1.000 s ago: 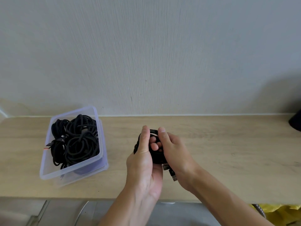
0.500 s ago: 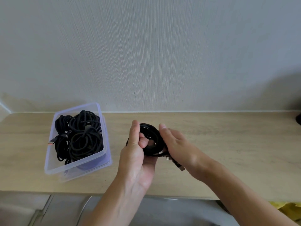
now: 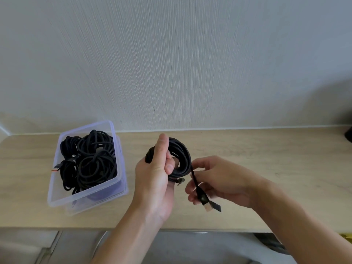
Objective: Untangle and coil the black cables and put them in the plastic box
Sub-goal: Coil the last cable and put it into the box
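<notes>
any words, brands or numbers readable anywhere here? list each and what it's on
No text reads clearly.
plug of the coiled cable, pinched by the right hand: small round mark, too blurred to read.
connector in the plastic box: pale marks, too blurred to read.

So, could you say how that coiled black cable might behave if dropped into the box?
Probably floppy: the coiled cable curves limply into the right hand. Its loops, held only in the grip of the left hand, may spring loose.
</notes>
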`<action>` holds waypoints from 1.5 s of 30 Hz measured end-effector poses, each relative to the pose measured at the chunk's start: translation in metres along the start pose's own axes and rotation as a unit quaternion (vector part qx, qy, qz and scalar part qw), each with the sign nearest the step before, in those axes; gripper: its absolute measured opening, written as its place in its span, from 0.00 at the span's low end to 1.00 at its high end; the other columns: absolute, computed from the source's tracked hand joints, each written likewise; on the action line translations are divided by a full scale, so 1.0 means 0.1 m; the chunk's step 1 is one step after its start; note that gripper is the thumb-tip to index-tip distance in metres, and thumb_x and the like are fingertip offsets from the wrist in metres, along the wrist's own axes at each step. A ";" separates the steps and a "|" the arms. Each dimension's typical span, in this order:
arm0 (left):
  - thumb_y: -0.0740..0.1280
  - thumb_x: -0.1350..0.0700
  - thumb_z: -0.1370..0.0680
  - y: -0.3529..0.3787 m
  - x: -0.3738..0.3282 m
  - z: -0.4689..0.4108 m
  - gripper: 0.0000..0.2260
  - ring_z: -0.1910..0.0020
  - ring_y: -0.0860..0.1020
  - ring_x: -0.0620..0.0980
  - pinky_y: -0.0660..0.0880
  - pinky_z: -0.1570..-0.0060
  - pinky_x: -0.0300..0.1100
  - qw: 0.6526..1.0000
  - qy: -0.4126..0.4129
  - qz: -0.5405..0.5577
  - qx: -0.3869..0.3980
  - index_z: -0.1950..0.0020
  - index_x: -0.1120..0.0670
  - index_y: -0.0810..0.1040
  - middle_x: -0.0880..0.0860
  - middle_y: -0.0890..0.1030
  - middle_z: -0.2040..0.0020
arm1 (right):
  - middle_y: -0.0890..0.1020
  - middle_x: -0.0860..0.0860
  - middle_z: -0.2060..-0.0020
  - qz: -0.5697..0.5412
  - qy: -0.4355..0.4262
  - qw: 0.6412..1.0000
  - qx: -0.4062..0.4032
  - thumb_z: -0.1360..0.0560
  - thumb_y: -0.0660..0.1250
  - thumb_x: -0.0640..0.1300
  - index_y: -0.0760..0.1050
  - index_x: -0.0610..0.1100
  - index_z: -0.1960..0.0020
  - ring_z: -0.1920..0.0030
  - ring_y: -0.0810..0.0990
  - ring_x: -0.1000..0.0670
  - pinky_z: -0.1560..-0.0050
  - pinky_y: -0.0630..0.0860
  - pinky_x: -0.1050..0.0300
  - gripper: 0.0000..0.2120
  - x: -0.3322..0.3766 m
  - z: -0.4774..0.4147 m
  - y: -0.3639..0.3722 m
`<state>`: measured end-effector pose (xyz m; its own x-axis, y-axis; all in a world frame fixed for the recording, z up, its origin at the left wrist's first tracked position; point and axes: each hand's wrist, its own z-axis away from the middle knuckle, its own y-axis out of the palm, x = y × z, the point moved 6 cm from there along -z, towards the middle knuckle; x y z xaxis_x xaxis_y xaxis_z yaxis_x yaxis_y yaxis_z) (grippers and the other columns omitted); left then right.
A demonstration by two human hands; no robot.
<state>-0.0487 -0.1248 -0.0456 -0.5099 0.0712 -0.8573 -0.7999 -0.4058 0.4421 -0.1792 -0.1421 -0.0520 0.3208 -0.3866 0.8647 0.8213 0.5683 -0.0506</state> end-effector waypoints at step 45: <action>0.66 0.36 0.27 0.12 0.08 -0.04 0.18 0.63 0.70 0.51 0.64 0.60 0.46 0.986 -0.053 -0.022 0.158 0.62 0.51 0.74 0.49 0.69 0.68 | 0.79 0.49 0.64 -0.081 -0.172 0.969 -0.159 0.16 0.55 0.50 0.74 0.36 0.47 0.65 0.75 0.50 0.59 0.70 0.46 0.18 0.12 -0.02 0.07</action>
<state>-0.0614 -0.1325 -0.0483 -0.4891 0.1837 -0.8527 -0.8722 -0.0980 0.4792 -0.1685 -0.1444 -0.0429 0.0445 -0.1564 0.9867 0.9691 0.2466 -0.0047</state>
